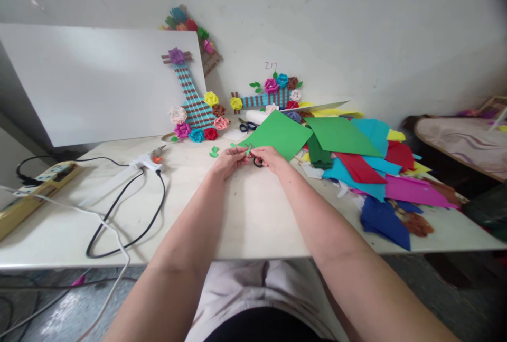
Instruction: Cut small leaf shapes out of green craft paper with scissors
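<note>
Over the middle of the table, my left hand [231, 160] pinches a small piece of green paper [248, 150]. My right hand [270, 158] is closed on a small pair of scissors [257, 162]; a dark handle loop shows below the fingers, and the blades meet the green piece. Small green leaf cutouts [214, 151] lie just left of my left hand. Behind both hands is a large green sheet [279, 133]. Another pair of scissors [247, 126] with dark blue handles rests near the sheet's far left edge.
A white glue gun [146, 162] lies at left, its black cord looping toward a power strip [39, 189]. Two flower-decorated guitar shapes, one upright [194, 100] and one sideways [265, 99], stand by the wall. Coloured sheets [356, 173] pile up at right.
</note>
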{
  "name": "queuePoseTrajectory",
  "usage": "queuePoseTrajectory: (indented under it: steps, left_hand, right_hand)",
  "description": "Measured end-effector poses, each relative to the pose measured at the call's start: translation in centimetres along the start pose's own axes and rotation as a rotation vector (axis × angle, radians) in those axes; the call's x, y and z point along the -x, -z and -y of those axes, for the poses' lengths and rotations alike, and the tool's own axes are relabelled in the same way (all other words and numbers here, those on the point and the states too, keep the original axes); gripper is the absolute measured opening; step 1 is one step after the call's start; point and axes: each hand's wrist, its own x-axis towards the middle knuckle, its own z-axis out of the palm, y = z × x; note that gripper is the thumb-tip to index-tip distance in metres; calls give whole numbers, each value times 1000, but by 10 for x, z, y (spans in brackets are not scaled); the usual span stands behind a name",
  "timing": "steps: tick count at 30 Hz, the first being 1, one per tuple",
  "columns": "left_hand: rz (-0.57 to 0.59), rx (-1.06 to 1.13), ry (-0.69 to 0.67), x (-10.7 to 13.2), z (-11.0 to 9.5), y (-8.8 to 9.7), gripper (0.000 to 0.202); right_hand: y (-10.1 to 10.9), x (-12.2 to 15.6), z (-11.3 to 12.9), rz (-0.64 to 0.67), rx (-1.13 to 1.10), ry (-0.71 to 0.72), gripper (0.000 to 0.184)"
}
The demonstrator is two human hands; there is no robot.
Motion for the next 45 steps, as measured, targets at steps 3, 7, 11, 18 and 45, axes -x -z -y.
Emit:
queuePoseTrajectory:
  steps: [3,7,11,18,45]
  left_hand:
    - [-4,-2,2,0,0,0,18]
    - [6,-1,-3,1,0,-1,18]
    - [20,6,-11,-1,1,1,19]
    - [27,8,7,-2,1,2,20]
    - [-82,-369,-73,0,-1,-12,23]
  right_hand:
    - [1,-1,-1,17,-1,12,9]
    - [1,-3,-3,23,-9,23,10]
    - [0,-3,-3,9,-5,13,10]
    - [-3,7,5,-13,15,19,11]
    - [-11,3,2,-135,-59,24,12]
